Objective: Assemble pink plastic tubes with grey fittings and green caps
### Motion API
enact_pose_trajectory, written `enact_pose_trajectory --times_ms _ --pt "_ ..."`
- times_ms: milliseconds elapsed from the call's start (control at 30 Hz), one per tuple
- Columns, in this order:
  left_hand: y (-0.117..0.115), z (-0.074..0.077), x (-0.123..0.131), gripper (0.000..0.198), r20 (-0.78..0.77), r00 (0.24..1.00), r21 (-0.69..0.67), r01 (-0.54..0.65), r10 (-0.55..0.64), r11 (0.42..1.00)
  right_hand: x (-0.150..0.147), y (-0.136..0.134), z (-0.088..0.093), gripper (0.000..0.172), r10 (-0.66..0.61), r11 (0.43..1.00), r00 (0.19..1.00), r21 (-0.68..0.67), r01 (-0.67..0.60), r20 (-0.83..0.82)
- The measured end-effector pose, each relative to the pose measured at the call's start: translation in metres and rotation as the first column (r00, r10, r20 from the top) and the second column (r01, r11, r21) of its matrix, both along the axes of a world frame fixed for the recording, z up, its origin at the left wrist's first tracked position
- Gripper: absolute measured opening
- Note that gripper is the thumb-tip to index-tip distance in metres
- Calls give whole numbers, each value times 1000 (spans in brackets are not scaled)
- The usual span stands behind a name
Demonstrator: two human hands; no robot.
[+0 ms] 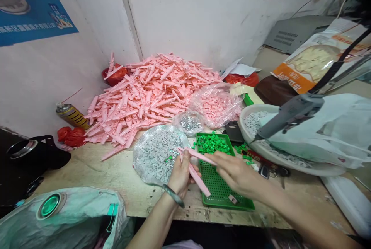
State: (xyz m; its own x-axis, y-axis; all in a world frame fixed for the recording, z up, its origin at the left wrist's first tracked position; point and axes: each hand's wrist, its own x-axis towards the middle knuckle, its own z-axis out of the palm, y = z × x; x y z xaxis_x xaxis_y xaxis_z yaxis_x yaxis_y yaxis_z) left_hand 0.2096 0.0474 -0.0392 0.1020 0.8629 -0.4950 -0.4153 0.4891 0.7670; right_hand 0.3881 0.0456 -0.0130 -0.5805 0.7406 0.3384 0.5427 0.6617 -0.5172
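Observation:
My left hand (181, 173), with a bangle on its wrist, is closed around a long pink plastic part (199, 180) that slants down to the right. My right hand (233, 167) grips the end of a second pink plastic part (199, 155), whose far tip meets the first one above my left thumb. Beneath the hands lies a green perforated tray (214, 191) with small green pieces (213, 143) at its far end. Beside my left hand, a clear plastic sheet (142, 152) bears many small whitish pieces (158, 154) and a few metal pins.
A large heap of pink parts (150, 90) fills the back. Behind the tray are a bag of small pink pieces (216, 108) and a dish of metal pins (189, 122). A grey electric screwdriver (290, 113) hangs over a white basin (315, 169) at right. A spray can (71, 114) stands left.

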Motion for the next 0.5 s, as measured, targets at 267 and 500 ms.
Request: enact_pose_trajectory --times_ms 267,500 --pt "4 -7 -3 46 50 995 -130 -82 89 988 3 18 -28 36 -537 606 776 -791 82 -331" --pt "6 -2 -8 31 82 986 -98 -138 146 986 -15 9 -21 23 -660 462 616 -879 -118 -429"
